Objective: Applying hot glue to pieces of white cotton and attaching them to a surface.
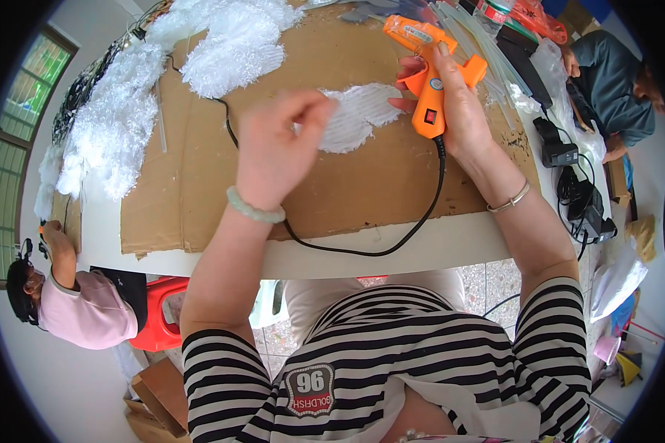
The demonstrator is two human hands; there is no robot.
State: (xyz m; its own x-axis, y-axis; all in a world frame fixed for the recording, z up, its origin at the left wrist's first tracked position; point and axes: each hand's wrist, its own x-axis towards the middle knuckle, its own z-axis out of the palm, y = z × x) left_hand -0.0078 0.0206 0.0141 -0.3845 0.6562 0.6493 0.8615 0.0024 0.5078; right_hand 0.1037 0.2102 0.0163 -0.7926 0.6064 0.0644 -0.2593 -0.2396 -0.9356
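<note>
My right hand [462,111] is wrapped around an orange glue gun [434,92] with a small red switch and a black cord. The gun is held above the cardboard, its front toward the far side. My left hand [284,140] hangs over the board, blurred by motion, with thumb and fingertips drawn together in a pinch; whether anything is between them cannot be made out. Between my hands, a white ribbed, fluffy-edged piece [362,114] lies flat on the brown cardboard sheet [177,199], partly behind my left fingers.
White fluffy tinsel-like pieces [111,122] are heaped at the left and far left. Clear glue sticks [471,48] lie at the far right. Black adapters and cables [580,196] line the right edge. One person [89,303] works at left, another [613,81] at right.
</note>
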